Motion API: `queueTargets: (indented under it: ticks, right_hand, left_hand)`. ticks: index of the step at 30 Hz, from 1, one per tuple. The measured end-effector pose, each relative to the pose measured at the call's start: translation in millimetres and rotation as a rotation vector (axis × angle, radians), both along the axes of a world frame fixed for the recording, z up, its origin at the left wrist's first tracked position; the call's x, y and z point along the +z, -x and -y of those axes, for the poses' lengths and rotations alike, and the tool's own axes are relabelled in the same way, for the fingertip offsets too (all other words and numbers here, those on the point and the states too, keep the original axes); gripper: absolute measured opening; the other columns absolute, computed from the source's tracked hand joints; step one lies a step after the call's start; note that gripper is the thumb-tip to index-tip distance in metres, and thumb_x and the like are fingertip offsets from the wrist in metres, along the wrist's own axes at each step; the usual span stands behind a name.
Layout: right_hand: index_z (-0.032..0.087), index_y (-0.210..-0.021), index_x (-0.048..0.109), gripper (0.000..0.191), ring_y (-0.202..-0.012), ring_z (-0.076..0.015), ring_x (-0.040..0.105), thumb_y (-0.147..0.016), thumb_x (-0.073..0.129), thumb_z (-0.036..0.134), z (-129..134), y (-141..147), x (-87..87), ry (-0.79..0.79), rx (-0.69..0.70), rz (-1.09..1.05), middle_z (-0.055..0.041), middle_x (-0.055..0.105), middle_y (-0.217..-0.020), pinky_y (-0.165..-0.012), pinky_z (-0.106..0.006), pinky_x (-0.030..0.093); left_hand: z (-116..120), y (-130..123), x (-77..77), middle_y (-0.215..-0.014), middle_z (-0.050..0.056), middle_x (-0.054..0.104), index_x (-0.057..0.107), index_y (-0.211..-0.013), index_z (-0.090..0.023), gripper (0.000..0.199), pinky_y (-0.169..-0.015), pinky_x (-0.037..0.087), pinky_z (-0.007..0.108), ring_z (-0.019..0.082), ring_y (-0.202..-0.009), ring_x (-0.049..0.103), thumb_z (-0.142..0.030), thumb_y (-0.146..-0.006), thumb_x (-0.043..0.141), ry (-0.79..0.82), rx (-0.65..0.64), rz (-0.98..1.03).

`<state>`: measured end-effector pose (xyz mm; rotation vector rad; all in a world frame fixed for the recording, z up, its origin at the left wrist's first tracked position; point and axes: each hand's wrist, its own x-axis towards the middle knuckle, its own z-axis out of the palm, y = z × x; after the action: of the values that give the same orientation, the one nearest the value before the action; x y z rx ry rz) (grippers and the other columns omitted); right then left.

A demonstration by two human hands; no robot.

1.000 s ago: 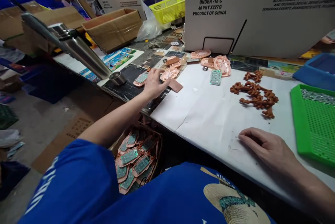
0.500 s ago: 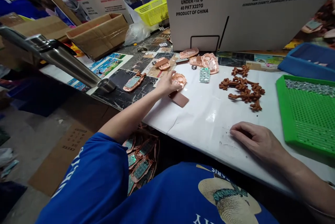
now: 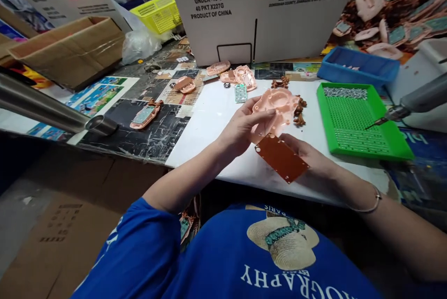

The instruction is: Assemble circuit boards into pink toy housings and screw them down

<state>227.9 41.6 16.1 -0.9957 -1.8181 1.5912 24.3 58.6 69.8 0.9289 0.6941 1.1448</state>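
My left hand (image 3: 240, 126) grips a pink plastic shell (image 3: 275, 103) with moulded posts, its thumb on the shell's inner side. Below the shell hangs a brown circuit board (image 3: 281, 157) with small holes along its edges. My right hand (image 3: 307, 152) is closed at the board's far side, and the board hides part of its fingers. Brown knotted pieces (image 3: 300, 112) lie behind the shell, partly covered by it. A green-faced panel in a pink shell (image 3: 143, 116) rests on the left of the table.
A green perforated tray (image 3: 363, 138) with screws stands at the right, an electric screwdriver (image 3: 394, 112) over it. Behind are a blue bin (image 3: 356, 68) and a large white carton (image 3: 258, 5). A metal tube (image 3: 45, 98) slants in from the left, near pink parts (image 3: 244, 75).
My left hand has lifted the pink shell and board from the table towards me. My right hand has come up from the tabletop to the board. The view has swung right.
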Motion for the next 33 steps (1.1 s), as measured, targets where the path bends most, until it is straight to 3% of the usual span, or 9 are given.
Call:
queueTargets:
  ticks: [5, 10, 12, 14, 17, 20, 23, 26, 33]
  right_hand:
    - [0.02, -0.133, 0.057, 0.07, -0.099, -0.0263, 0.071, -0.072, 0.085, 0.041, 9, -9, 13.1, 0.359, 0.191, -0.227, -0.0153, 0.068, -0.126, -0.078, -0.038, 0.062]
    - [0.018, -0.126, 0.062, 0.047, -0.085, -0.0199, 0.071, -0.084, 0.073, 0.037, 22, -21, 21.2, 0.349, 0.036, -0.163, -0.0125, 0.073, -0.113, -0.07, -0.031, 0.06]
    - [0.017, -0.115, 0.066, 0.033, -0.082, -0.019, 0.07, -0.09, 0.065, 0.038, 24, -23, 19.4, 0.147, -0.046, 0.017, -0.0098, 0.074, -0.104, -0.071, -0.031, 0.058]
    - [0.018, -0.107, 0.069, 0.023, -0.084, -0.0203, 0.07, -0.093, 0.057, 0.033, 25, -25, 13.3, -0.222, -0.113, 0.203, -0.0084, 0.074, -0.099, -0.075, -0.033, 0.058]
    - [0.017, -0.105, 0.071, 0.026, -0.09, -0.0241, 0.068, -0.097, 0.047, 0.021, 27, -25, 0.3, -0.84, -0.122, 0.44, -0.012, 0.073, -0.1, -0.081, -0.039, 0.057]
    - [0.015, -0.108, 0.07, 0.028, -0.087, -0.0236, 0.067, -0.1, 0.043, 0.016, 33, -23, -9.8, -1.119, -0.055, 0.561, -0.0132, 0.072, -0.099, -0.078, -0.037, 0.057]
    - [0.013, -0.109, 0.067, 0.023, -0.092, -0.0241, 0.067, -0.1, 0.046, 0.016, 37, -18, -13.5, -1.123, -0.053, 0.57, -0.0132, 0.07, -0.103, -0.08, -0.037, 0.058]
    - [0.014, -0.112, 0.064, 0.02, -0.1, -0.0267, 0.066, -0.1, 0.05, 0.022, 36, -14, -12.9, -1.024, -0.078, 0.601, -0.0147, 0.068, -0.111, -0.086, -0.041, 0.057]
    - [0.017, -0.102, 0.064, 0.012, -0.088, -0.0207, 0.067, -0.099, 0.053, 0.021, 26, -13, -6.6, -0.771, 0.007, 0.52, -0.0076, 0.07, -0.096, -0.08, -0.034, 0.055]
  left_hand:
    - [5, -17, -1.4, -0.11, 0.001, 0.067, 0.056, -0.114, -0.022, 0.043, -0.1, 0.05, 0.039, 0.02, -0.105, 0.067, -0.03, -0.077, 0.076, -0.085, 0.115, 0.013]
    - [-2, -3, -39.4, -0.108, 0.003, 0.066, 0.054, -0.113, -0.019, 0.051, -0.089, 0.052, 0.032, 0.015, -0.091, 0.066, -0.034, -0.07, 0.079, 0.046, 0.157, -0.068]
    - [-4, 6, -52.9, -0.11, 0.007, 0.065, 0.052, -0.118, -0.017, 0.057, -0.088, 0.053, 0.035, 0.018, -0.093, 0.066, -0.039, -0.072, 0.077, 0.063, 0.098, -0.219]
    - [-4, 14, -60.9, -0.119, 0.012, 0.061, 0.049, -0.127, -0.017, 0.063, -0.09, 0.053, 0.04, 0.023, -0.103, 0.063, -0.043, -0.075, 0.074, -0.046, 0.125, -0.463]
    - [4, 22, -61.1, -0.138, 0.015, 0.048, 0.044, -0.138, -0.02, 0.064, -0.1, 0.05, 0.045, 0.029, -0.126, 0.051, -0.044, -0.083, 0.068, -0.465, 0.316, -0.828]
    - [18, 23, -53.4, -0.142, 0.015, 0.046, 0.044, -0.141, -0.023, 0.06, -0.109, 0.044, 0.047, 0.029, -0.134, 0.046, -0.051, -0.091, 0.062, -0.896, 0.204, -0.99]
    - [33, 21, -47.7, -0.144, 0.02, 0.046, 0.046, -0.141, -0.019, 0.08, -0.107, 0.045, 0.053, 0.036, -0.132, 0.047, -0.07, -0.083, 0.064, -1.137, -0.065, -1.161]
    - [44, 17, -47.8, -0.142, 0.022, 0.048, 0.045, -0.142, -0.016, 0.088, -0.099, 0.048, 0.053, 0.038, -0.124, 0.051, -0.07, -0.078, 0.07, -1.143, -0.203, -1.364]
    - [57, 15, -52.7, -0.123, 0.015, 0.061, 0.055, -0.127, -0.013, 0.053, -0.096, 0.052, 0.045, 0.03, -0.112, 0.055, -0.046, -0.088, 0.07, -1.118, -0.193, -1.412]
